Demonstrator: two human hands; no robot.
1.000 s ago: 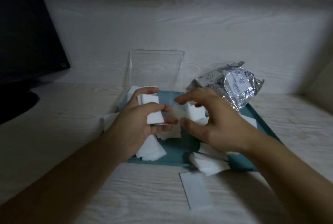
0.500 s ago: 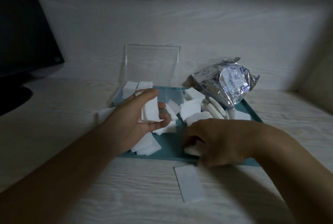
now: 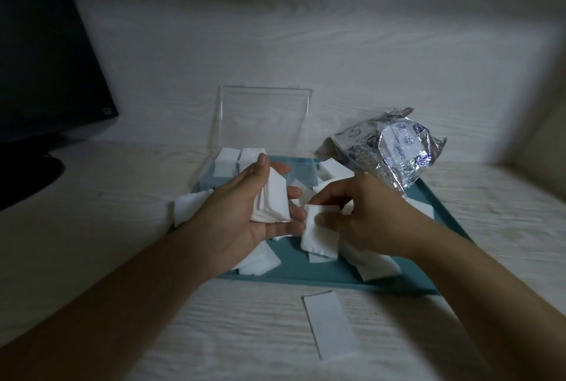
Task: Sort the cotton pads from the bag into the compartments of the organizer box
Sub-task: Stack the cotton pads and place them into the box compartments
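Pale wood-grain desk (image 3: 92,258) fills the scene, dimly lit, with a dark monitor (image 3: 46,59) standing at the far left. On the desk sits a teal tray (image 3: 306,278), and loose white cotton pads (image 3: 258,261) lie scattered all over it. At the tray's far edge stands the clear organizer box (image 3: 265,123), lid up, with 2 stacks of pads (image 3: 235,160) showing in its left part; which compartments they sit in cannot be told. Just right of it lies the crinkled silver bag (image 3: 389,154), printed with blue icons and one word that reads "Content"; the rest of the print is too small to read.

Now the hands. The left hand (image 3: 245,215) is palm up over the tray, thumb and fingers curled round a stack of pads (image 3: 272,200), gripping it by its sides. The right hand (image 3: 367,212) is just beside it, fingertips pinching a single pad (image 3: 320,233) by its upper edge so that it hangs over the tray, close to the left hand's fingertips. A lone white strip (image 3: 330,322) lies on the desk in front of the tray.
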